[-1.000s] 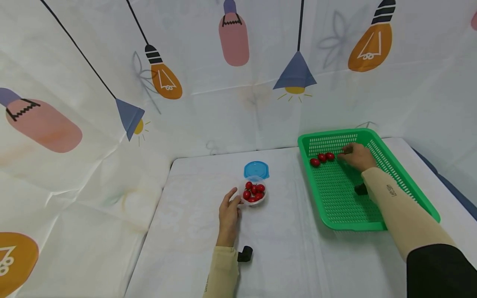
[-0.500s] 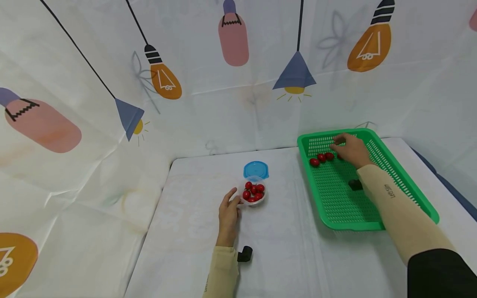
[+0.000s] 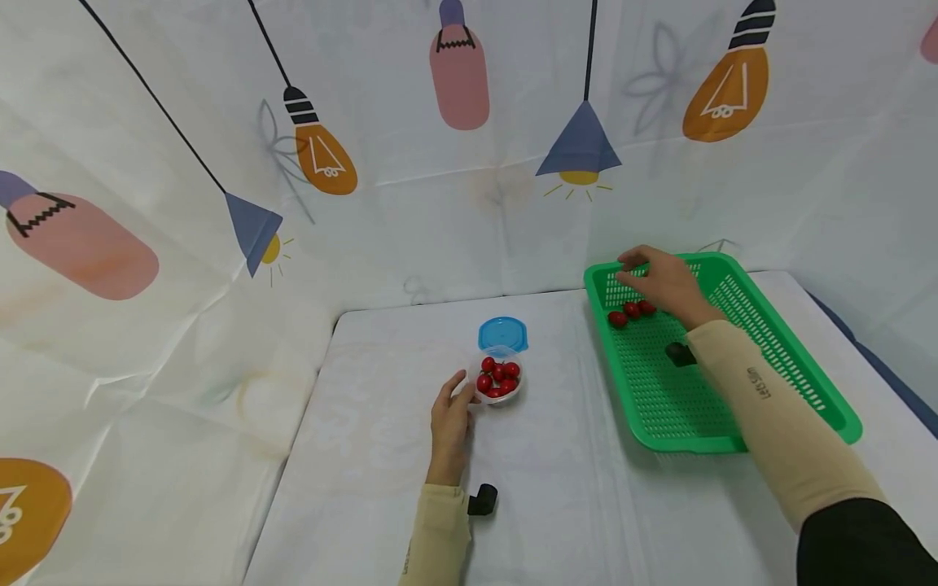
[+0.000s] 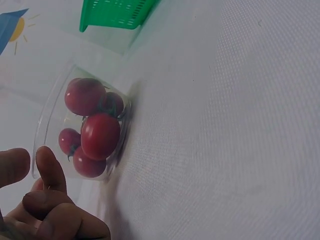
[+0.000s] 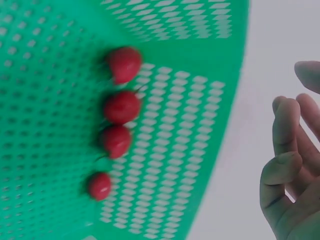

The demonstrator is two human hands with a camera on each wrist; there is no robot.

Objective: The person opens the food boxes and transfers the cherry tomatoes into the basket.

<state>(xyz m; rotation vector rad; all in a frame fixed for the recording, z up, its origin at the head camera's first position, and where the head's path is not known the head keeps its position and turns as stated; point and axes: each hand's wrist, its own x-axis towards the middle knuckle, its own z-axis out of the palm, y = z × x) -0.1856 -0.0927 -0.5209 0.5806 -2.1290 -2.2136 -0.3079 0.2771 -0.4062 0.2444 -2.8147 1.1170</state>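
Observation:
A small clear plastic tub (image 3: 511,395) of red cherry tomatoes (image 4: 101,136) stands on the white table. My left hand (image 3: 449,427) is at its left edge, thumb touching the side and forefinger raised beside the rim. Several more cherry tomatoes (image 5: 123,107) lie in a row along the far wall inside a green basket (image 3: 637,399). Over that basket's far rim hovers my right hand (image 3: 665,285), fingers loosely bent and parted from the thumb, holding nothing. In the head view it hides one of those tomatoes.
A blue lid (image 3: 503,334) lies just behind the tub. The basket has raised, slotted walls and takes up the right part of the table (image 3: 557,505). A white printed cloth (image 3: 410,236) hangs right behind the table's far edge.
My right hand has moved left and up, away from the right end of the tomato row, to above the basket's far rim. The left hand and the tub stay put.

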